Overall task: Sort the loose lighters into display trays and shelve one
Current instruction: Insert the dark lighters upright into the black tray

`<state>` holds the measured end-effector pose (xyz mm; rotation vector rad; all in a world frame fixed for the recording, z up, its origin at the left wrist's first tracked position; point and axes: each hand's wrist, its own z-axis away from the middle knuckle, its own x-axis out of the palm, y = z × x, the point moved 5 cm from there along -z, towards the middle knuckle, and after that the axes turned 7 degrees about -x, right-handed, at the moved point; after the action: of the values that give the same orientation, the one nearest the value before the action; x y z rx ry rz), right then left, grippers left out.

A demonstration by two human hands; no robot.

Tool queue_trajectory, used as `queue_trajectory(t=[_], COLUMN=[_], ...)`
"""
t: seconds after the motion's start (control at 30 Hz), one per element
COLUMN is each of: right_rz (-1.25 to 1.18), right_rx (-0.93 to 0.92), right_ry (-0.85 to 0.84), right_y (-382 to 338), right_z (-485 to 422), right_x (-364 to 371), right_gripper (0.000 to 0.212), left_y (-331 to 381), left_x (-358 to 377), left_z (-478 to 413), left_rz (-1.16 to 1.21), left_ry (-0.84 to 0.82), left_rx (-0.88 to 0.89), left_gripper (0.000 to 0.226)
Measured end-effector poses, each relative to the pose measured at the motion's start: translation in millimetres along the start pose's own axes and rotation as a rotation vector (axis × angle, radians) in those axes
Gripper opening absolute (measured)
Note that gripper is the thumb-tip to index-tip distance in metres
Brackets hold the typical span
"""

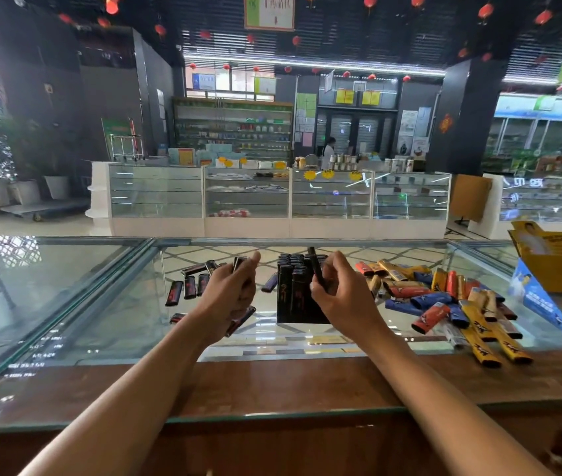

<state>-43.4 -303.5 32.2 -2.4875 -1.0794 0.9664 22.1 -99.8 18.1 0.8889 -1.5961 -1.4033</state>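
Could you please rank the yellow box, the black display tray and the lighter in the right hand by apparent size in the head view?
1. yellow box, by a small margin
2. black display tray
3. lighter gripped by the right hand, clearly smallest, partly hidden

Black tray (298, 304) and lighters (188, 286) with red marks — the heap (444, 304) is yellow, blue, orange-red.

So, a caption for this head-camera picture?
Right hand holds a black lighter at the display tray; left hand grips spare lighters, over a glass counter.
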Motion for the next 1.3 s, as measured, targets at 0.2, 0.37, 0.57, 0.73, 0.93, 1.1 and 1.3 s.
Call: queue_trajectory(t=[0.2, 0.37, 0.57, 0.73, 0.93, 1.1, 1.3], right_rz=[-0.079, 0.061, -0.021, 0.056, 0.252, 0.356, 0.574], right_rx=[0.017, 0.005, -0.018, -0.138, -0.252, -0.193, -0.295], right_ry=[0.011, 0.043, 0.079, 0.008, -0.05, -0.128, -0.113], right_y=[-0.5, -1.6, -2.4, -9.0, -7.1, 1.5, -1.7], right_z=[0.2, -1.4, 1.0, 2.3, 3.4, 1.2, 2.4], right_x=[-1.2, -7.6, -8.2, 1.2, 7.5, 16.6, 20.3], right_gripper=[0.019, 0.033, 0.015, 0.041, 0.038, 0.051, 0.059], left_y=[-7.2, -5.1, -1.3, -4.2, -4.2, -4.2, -4.7], left_x=[4.2, 4.1, 3.6, 1.5, 2.2, 2.3, 2.0], left_z=[-3.1, -2.7, 1.9, -1.5, -0.9, -0.4, -0.9], left_rz=[0.154, 0.097, 0.042, 0.07, 0.087, 0.075, 0.032], left_ry=[-0.175, -0.117, -0.11, -0.109, -0.087, -0.078, -0.066], left_rx=[-0.075, -0.021, 0.029, 0.019, 0.025, 0.026, 0.019], left_gripper=[0.011, 0.016, 0.024, 0.026, 0.023, 0.016, 0.022])
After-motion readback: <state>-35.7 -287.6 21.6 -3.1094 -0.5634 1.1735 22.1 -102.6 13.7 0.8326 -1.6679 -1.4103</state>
